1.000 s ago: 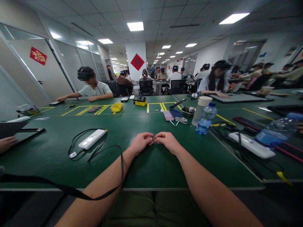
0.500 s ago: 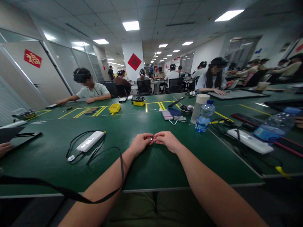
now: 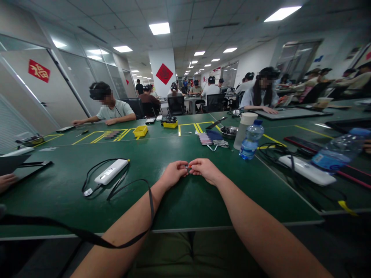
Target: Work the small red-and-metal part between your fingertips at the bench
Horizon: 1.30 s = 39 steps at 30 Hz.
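Observation:
Over the green table (image 3: 203, 204), my left hand (image 3: 174, 172) and my right hand (image 3: 204, 170) meet fingertip to fingertip. A small silvery and dark piece (image 3: 187, 167) shows at my left fingertips, pinched there. My right fingers are pinched on a small orange piece (image 3: 189, 166) that touches or nearly touches it. Both pieces are too small to identify, and the fingers partly cover them. A black strap (image 3: 72, 233) hangs in front of my left forearm.
A white power bank (image 3: 111, 172) with black cables lies left. Beyond are a yellow tray (image 3: 140, 131), a metal bowl (image 3: 228, 131), a white bottle (image 3: 245, 129) and a water bottle (image 3: 251, 141). Another white device (image 3: 307, 170) lies right. People sit across the table.
The view has shifted slightly. My fingers have turned a little around the small pieces, and the silvery one is less visible than before. Both hands remain together at nearly the same place.

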Each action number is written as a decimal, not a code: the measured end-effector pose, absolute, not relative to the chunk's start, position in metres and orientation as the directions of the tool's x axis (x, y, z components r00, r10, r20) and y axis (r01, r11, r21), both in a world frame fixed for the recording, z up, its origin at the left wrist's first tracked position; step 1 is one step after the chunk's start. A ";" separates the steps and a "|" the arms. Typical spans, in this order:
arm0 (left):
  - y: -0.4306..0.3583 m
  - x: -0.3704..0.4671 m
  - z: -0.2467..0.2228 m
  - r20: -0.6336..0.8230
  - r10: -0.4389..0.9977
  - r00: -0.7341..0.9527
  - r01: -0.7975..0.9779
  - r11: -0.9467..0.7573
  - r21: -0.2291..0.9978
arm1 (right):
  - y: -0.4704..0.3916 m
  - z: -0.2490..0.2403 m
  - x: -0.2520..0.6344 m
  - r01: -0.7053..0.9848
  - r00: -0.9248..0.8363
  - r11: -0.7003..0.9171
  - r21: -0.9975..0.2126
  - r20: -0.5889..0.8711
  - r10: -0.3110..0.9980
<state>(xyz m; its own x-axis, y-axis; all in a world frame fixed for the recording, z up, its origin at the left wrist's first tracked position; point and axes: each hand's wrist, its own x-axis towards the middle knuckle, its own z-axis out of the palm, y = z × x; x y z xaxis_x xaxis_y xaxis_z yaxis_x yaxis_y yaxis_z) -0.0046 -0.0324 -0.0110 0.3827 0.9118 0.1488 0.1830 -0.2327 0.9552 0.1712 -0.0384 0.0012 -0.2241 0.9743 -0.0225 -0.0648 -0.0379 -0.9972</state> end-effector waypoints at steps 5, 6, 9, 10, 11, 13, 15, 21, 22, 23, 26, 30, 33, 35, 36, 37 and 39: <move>-0.028 -0.005 -0.016 0.162 0.910 0.382 0.187 -0.248 0.951 | -0.037 0.000 0.171 -0.049 -0.225 -0.030 -0.998 -0.018 0.974; -0.028 -0.005 -0.017 0.168 0.910 0.379 0.193 -0.255 0.947 | -0.037 0.000 0.171 -0.046 -0.228 -0.028 -0.999 -0.017 0.974; -0.027 -0.005 -0.018 0.183 0.913 0.365 0.216 -0.275 0.937 | -0.036 -0.001 0.171 -0.048 -0.230 -0.025 -0.999 -0.013 0.973; -0.027 -0.005 -0.018 0.184 0.914 0.363 0.222 -0.276 0.935 | -0.036 -0.001 0.171 -0.050 -0.230 -0.026 -0.998 -0.014 0.973; -0.027 -0.005 -0.018 0.182 0.914 0.362 0.228 -0.276 0.934 | -0.036 -0.002 0.171 -0.054 -0.229 -0.028 -0.998 -0.015 0.973; -0.028 -0.004 -0.017 0.174 0.917 0.360 0.235 -0.269 0.934 | -0.035 -0.002 0.171 -0.060 -0.229 -0.032 -0.998 -0.017 0.973; -0.028 -0.004 -0.016 0.167 0.918 0.361 0.226 -0.260 0.939 | -0.036 -0.002 0.172 -0.060 -0.228 -0.032 -0.998 -0.018 0.973; -0.029 -0.005 -0.017 0.180 0.906 0.383 0.140 -0.250 0.958 | -0.038 0.001 0.172 -0.046 -0.217 -0.029 -0.999 -0.018 0.976; -0.029 -0.005 -0.017 0.180 0.905 0.386 0.140 -0.251 0.958 | -0.038 0.001 0.171 -0.044 -0.219 -0.025 -0.999 -0.015 0.976; -0.030 -0.005 -0.017 0.180 0.904 0.387 0.141 -0.250 0.958 | -0.038 0.001 0.171 -0.044 -0.222 -0.022 -0.999 -0.012 0.975; -0.030 -0.005 -0.016 0.176 0.905 0.387 0.141 -0.247 0.959 | -0.038 0.000 0.171 -0.046 -0.227 -0.019 -0.999 -0.008 0.974; -0.031 -0.005 -0.013 0.163 0.912 0.376 0.145 -0.232 0.962 | -0.038 0.001 0.171 -0.036 -0.224 -0.020 -0.999 -0.011 0.975; -0.032 -0.005 -0.011 0.157 0.917 0.368 0.146 -0.224 0.964 | -0.038 0.003 0.170 -0.024 -0.221 -0.022 -0.999 -0.016 0.975; -0.033 -0.005 -0.010 0.155 0.923 0.352 0.144 -0.217 0.965 | -0.039 0.003 0.170 -0.017 -0.220 -0.020 -1.000 -0.016 0.975; -0.034 -0.004 -0.010 0.148 0.929 0.340 0.139 -0.205 0.969 | -0.039 0.003 0.170 -0.016 -0.221 -0.019 -1.000 -0.015 0.975; -0.034 -0.004 -0.009 0.134 0.936 0.326 0.127 -0.184 0.975 | -0.039 0.003 0.170 -0.018 -0.223 -0.019 -1.000 -0.014 0.975; -0.034 -0.003 -0.009 0.091 0.949 0.300 0.070 -0.117 0.991 | -0.039 0.003 0.171 -0.024 -0.232 -0.017 -1.000 -0.011 0.973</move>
<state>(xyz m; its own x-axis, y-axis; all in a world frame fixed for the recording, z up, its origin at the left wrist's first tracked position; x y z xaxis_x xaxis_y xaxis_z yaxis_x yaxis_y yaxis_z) -0.0034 -0.0339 -0.0092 0.3003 0.9495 0.0910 0.0703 -0.1172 0.9906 0.1708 -0.0391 0.0026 -0.2321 0.9726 -0.0114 -0.0240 -0.0175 -0.9996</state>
